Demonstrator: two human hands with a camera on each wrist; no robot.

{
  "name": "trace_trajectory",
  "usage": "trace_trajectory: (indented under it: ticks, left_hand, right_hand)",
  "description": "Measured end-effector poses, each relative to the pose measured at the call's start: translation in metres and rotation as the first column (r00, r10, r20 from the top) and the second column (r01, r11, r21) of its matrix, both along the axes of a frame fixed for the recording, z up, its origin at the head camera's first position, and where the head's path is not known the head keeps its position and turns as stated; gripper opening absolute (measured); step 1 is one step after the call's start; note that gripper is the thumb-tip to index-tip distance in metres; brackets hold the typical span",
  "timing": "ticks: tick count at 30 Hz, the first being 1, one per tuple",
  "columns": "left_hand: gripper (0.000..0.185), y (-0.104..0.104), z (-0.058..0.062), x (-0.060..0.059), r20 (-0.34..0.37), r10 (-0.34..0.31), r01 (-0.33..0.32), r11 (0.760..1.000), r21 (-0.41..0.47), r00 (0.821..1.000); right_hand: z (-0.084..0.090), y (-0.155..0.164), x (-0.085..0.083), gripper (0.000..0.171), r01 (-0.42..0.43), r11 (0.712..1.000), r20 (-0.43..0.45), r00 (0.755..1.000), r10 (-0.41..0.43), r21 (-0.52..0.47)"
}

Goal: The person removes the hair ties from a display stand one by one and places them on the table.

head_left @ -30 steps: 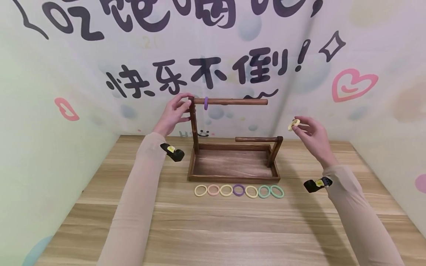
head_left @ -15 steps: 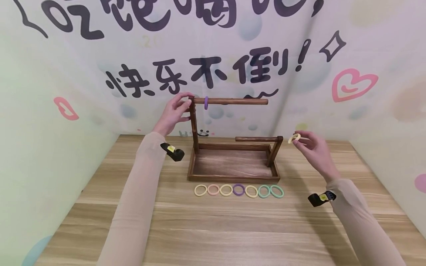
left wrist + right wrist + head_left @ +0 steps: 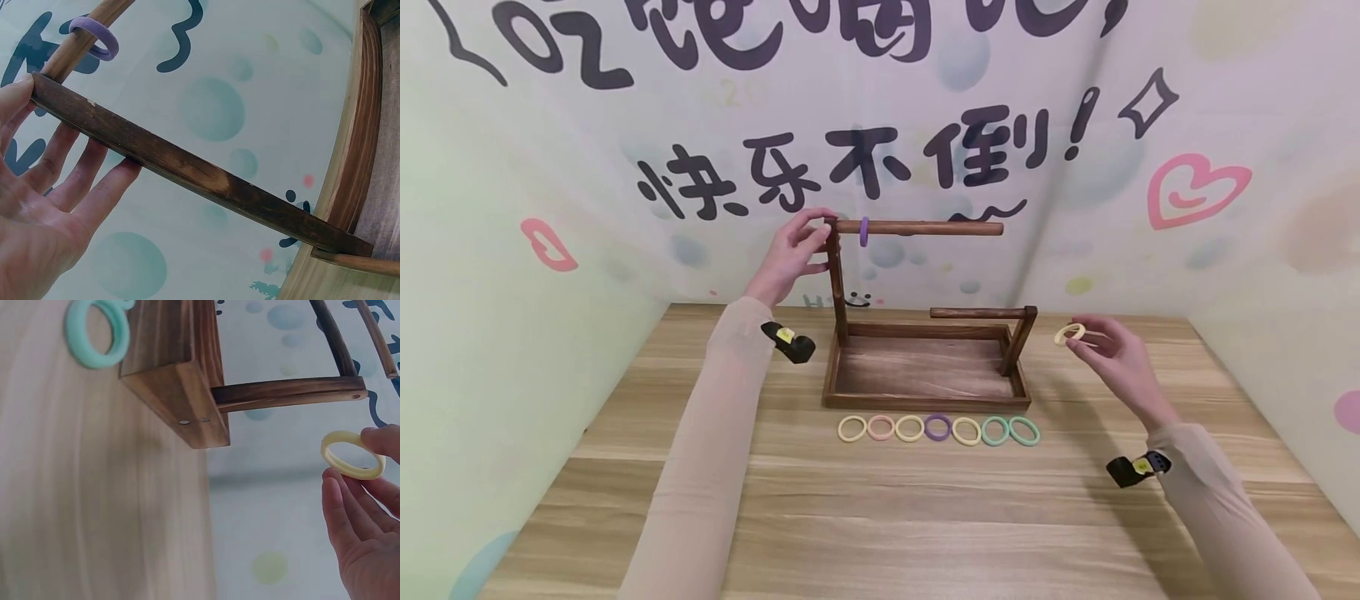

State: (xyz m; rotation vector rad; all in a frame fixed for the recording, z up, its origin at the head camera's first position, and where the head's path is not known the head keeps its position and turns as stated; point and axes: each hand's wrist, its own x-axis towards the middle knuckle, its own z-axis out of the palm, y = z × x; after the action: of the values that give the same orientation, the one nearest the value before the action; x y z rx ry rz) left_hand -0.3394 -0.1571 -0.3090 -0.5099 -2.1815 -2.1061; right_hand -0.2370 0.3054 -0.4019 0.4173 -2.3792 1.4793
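Note:
A dark wooden stand (image 3: 925, 392) with a tray base carries a tall post (image 3: 187, 172) with a long upper rod (image 3: 925, 227) and a short lower rod (image 3: 977, 314). One purple ring (image 3: 865, 232) (image 3: 94, 39) hangs on the upper rod. My left hand (image 3: 793, 254) (image 3: 44, 187) holds the top of the tall post, thumb in front and fingers behind it. My right hand (image 3: 1108, 354) (image 3: 362, 506) pinches a pale yellow ring (image 3: 1070, 333) (image 3: 352, 454) in the air, just right of the short post and apart from it.
Several rings in yellow, pink, purple and green lie in a row (image 3: 938, 430) on the wooden table (image 3: 880, 517) in front of the stand; a green one (image 3: 97, 334) shows in the right wrist view. Printed walls (image 3: 512, 208) close in the back and both sides.
My right hand has come down with the yellow ring, from about upper-rod height to level with the short rod. The left hand has stayed on the post.

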Motion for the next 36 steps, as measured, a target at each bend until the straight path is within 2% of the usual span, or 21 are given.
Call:
trace_trajectory:
  ticks: [6,14,21,24,31,36]
  left_hand:
    - [0.025,0.0,0.0,0.0,-0.007,-0.008,0.008,1.0,-0.003,1.0]
    - [0.024,0.001,0.0,0.0,-0.009,-0.011,0.011,1.0,-0.003,1.0]
    - [0.023,-0.001,-0.001,-0.003,-0.007,-0.011,0.011,1.0,-0.002,1.0]
    - [0.024,-0.001,-0.001,-0.003,-0.011,-0.016,0.016,1.0,-0.012,1.0]
    - [0.024,-0.001,0.0,-0.002,0.001,-0.014,0.014,1.0,-0.01,1.0]
    - [0.022,-0.001,0.0,-0.002,0.004,-0.012,0.012,1.0,-0.013,1.0]
  right_hand:
    - [-0.007,0.007,0.008,0.041,-0.004,1.0,0.066,0.998,0.003,0.01]
    - [-0.021,0.017,0.018,0.042,-0.052,0.996,0.11,0.993,0.044,0.076]
    - [-0.036,0.019,0.023,0.042,-0.12,0.985,0.181,0.979,0.097,0.126]
    - [-0.038,0.02,0.024,0.042,-0.123,0.982,0.177,0.979,0.097,0.143]
    - [-0.04,0.022,0.027,0.041,-0.145,0.98,0.204,0.972,0.115,0.139]
    - [-0.045,0.024,0.026,0.04,-0.204,0.973,0.241,0.955,0.174,0.104]
